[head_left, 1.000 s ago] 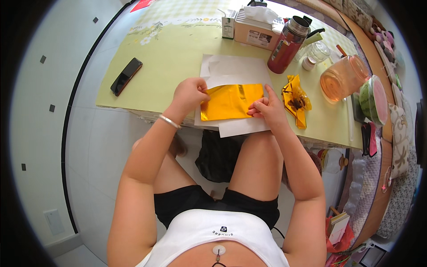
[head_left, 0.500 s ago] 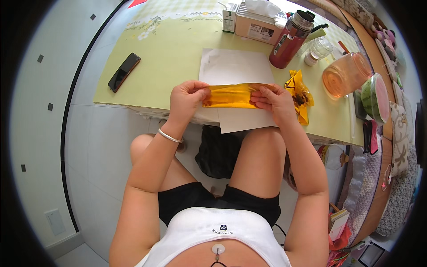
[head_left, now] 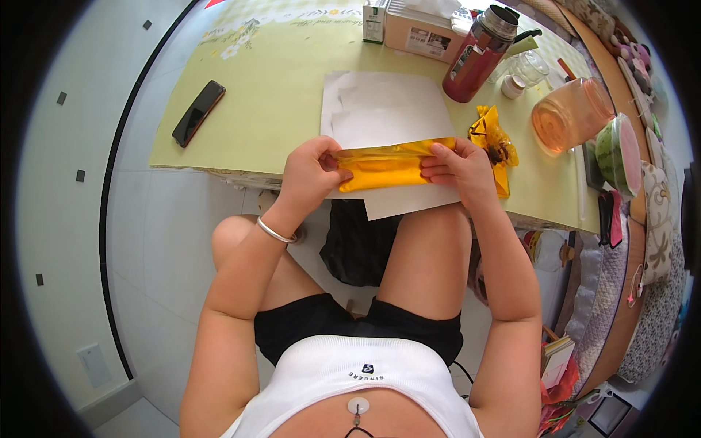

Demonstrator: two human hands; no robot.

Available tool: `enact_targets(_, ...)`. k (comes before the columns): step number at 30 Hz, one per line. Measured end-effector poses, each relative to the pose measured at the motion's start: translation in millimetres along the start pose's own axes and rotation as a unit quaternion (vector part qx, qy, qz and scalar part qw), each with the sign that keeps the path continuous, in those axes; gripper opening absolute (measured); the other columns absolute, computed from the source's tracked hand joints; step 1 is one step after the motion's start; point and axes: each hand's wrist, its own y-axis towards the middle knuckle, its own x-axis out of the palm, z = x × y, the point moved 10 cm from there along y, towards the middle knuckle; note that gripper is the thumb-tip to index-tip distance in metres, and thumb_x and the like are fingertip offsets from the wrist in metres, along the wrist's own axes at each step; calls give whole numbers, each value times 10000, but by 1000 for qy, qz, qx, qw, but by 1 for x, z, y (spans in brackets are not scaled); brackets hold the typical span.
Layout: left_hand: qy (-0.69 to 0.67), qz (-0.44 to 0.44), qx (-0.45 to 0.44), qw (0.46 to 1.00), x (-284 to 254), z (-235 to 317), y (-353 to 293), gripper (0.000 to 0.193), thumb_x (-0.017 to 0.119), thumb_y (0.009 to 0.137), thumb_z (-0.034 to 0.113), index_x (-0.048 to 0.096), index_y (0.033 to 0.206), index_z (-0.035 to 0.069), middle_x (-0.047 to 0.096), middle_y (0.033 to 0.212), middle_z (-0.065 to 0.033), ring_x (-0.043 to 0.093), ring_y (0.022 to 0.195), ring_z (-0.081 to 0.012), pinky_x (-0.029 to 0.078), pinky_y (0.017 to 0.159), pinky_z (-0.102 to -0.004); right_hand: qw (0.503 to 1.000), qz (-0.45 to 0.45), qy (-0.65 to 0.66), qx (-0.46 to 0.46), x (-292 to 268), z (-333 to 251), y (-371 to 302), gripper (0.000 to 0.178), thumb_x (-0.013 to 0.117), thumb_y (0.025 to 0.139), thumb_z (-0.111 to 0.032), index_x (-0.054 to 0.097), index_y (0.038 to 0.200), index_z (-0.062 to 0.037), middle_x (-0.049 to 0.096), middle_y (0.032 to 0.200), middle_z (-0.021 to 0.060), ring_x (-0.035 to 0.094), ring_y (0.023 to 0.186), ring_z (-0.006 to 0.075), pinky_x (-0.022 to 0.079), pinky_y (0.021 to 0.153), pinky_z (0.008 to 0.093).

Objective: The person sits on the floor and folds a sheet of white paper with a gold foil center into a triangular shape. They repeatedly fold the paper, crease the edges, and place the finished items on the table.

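Note:
Between my two hands a shiny gold foil packet (head_left: 387,168) is stretched out level, above the near edge of the table. My left hand (head_left: 310,171) pinches its left end between thumb and fingers. At its right end my right hand (head_left: 465,171) grips it, thumb on top and fingers against the front. Underneath lie sheets of white paper (head_left: 387,106), one corner sticking out past the table edge. A crumpled gold wrapper (head_left: 498,146) with dark bits in it lies just right of my right hand.
On the table stand a red thermos (head_left: 482,55), a tissue box (head_left: 423,33), a small jar (head_left: 513,86), a pinkish jar (head_left: 572,115) and a cut watermelon (head_left: 618,155). A phone (head_left: 198,114) lies at the left. Below the table hangs a black bag (head_left: 356,244).
The foil packet has tipped and shows more of its front face, its left end lower. My right hand has shifted slightly to the right.

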Motion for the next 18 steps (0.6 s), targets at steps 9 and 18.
enact_targets(9, -49, 61, 4, 997, -3, 4, 3, 266, 711, 808, -88, 736, 1055, 6, 690, 872, -27, 648, 669, -83, 500, 577, -229, 999, 18, 23, -20, 2, -3, -3, 250, 680, 981, -254, 678, 1064, -19, 743, 908, 107, 734, 784, 161, 585, 712, 259)
enact_targets(18, -340, 13, -218, 915, 12, -32, 5, 188, 596, 993, 58, 670, 1128, -51, 736, 1069, -185, 747, 967, -298, 632, 833, -361, 997, 1, 72, -14, 6, 3, 6, 227, 689, 978, -244, 651, 1060, -36, 747, 952, 115, 749, 837, 196, 601, 746, 283)
